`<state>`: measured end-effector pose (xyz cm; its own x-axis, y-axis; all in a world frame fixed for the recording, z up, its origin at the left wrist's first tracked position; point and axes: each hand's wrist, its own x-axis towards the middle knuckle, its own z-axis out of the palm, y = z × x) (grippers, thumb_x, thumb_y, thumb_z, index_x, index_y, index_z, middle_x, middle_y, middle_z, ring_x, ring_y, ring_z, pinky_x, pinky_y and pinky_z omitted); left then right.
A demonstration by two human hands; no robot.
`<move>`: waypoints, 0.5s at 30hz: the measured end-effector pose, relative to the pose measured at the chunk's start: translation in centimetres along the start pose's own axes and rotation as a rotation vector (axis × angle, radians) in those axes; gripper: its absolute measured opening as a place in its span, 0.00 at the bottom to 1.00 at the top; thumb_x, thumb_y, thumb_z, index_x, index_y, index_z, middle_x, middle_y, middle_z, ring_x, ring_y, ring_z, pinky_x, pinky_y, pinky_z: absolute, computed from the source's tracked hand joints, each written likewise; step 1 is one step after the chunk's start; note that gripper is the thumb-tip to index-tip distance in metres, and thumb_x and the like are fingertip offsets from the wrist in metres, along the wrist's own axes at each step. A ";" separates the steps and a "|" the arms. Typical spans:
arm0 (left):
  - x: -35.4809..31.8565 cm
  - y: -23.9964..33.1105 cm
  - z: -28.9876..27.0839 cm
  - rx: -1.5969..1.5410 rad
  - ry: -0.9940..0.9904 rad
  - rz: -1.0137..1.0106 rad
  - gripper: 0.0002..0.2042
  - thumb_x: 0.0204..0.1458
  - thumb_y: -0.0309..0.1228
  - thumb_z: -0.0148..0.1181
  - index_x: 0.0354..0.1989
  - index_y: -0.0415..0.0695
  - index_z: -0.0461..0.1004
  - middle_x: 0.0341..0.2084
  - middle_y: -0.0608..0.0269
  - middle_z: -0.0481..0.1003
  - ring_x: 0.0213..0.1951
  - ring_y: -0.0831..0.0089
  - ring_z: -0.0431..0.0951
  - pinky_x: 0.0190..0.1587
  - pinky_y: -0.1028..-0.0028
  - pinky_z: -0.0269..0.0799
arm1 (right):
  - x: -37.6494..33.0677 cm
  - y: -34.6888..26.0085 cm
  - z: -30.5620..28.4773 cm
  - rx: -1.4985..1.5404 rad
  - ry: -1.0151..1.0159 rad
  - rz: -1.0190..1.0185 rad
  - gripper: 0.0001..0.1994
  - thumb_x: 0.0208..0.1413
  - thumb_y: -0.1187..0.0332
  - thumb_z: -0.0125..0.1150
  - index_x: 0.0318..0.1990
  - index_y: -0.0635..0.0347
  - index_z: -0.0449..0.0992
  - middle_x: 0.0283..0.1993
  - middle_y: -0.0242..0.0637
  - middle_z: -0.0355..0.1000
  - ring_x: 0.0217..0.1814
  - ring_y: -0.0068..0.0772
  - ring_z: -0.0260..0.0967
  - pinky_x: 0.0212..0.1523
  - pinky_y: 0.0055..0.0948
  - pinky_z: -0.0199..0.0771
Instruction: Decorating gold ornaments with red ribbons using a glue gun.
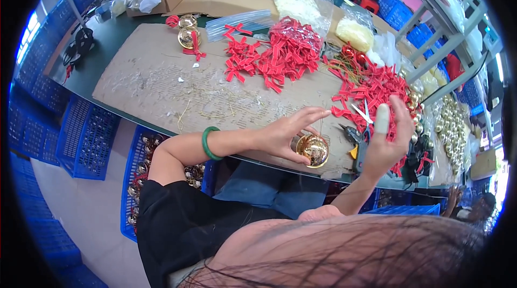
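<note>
A shiny gold bell-shaped ornament (314, 149) stands at the near edge of the cardboard. My left hand (280, 136), with a green bangle at the wrist, curls round its left side, thumb low and fingers at the top. Raised to its right is my right hand (389, 142), its fingers apart and nothing visible in them. One finger wears a pale cover. Near that hand lie scissors (364, 114) with open blades and a dark hand tool (351, 135). Red velvet bows (371, 88) are heaped just beyond.
Another pile of red bows (274, 53) lies mid-table. A gold ornament with a red bow (189, 39) sits at the far left beside clear plastic strips (237, 23). Gold balls (451, 126) fill the right. Below the table edge, a blue crate (129, 218) holds ornaments.
</note>
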<state>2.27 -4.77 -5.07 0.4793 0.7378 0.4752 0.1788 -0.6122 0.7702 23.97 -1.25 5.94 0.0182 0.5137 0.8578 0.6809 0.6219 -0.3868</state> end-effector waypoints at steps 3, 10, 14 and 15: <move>0.4 -0.4 0.4 -0.014 0.014 0.047 0.58 0.43 0.41 0.80 0.77 0.47 0.42 0.72 0.45 0.48 0.58 0.58 0.77 0.54 0.63 0.81 | 4.4 1.0 0.6 0.125 0.047 0.145 0.13 0.61 0.68 0.66 0.52 0.60 0.82 0.49 0.34 0.81 0.47 0.23 0.75 0.47 0.26 0.73; 0.4 -0.7 0.0 -0.091 0.044 0.004 0.60 0.43 0.38 0.80 0.78 0.48 0.37 0.73 0.47 0.46 0.60 0.56 0.76 0.53 0.64 0.81 | 8.4 2.2 11.7 0.055 -0.645 -0.136 0.12 0.54 0.66 0.67 0.45 0.56 0.85 0.47 0.43 0.80 0.54 0.42 0.75 0.55 0.38 0.73; 0.5 -0.7 0.3 -0.134 0.095 -0.026 0.61 0.42 0.36 0.80 0.78 0.49 0.36 0.72 0.49 0.48 0.60 0.55 0.76 0.53 0.64 0.81 | 4.5 7.8 19.9 -0.074 -0.892 -0.426 0.17 0.52 0.53 0.70 0.41 0.56 0.84 0.44 0.47 0.77 0.56 0.52 0.71 0.56 0.46 0.72; 0.5 -0.8 0.2 -0.183 0.115 -0.044 0.61 0.42 0.36 0.80 0.78 0.49 0.36 0.72 0.50 0.49 0.60 0.56 0.76 0.53 0.65 0.81 | 3.6 8.7 20.7 -0.109 -0.861 -0.479 0.17 0.51 0.53 0.71 0.40 0.56 0.85 0.45 0.48 0.77 0.57 0.53 0.70 0.56 0.47 0.71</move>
<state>2.58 -3.95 -5.51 0.3718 0.7964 0.4770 0.0336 -0.5251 0.8504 14.80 18.20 -1.37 -0.7856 0.5031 0.3602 0.5417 0.8405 0.0074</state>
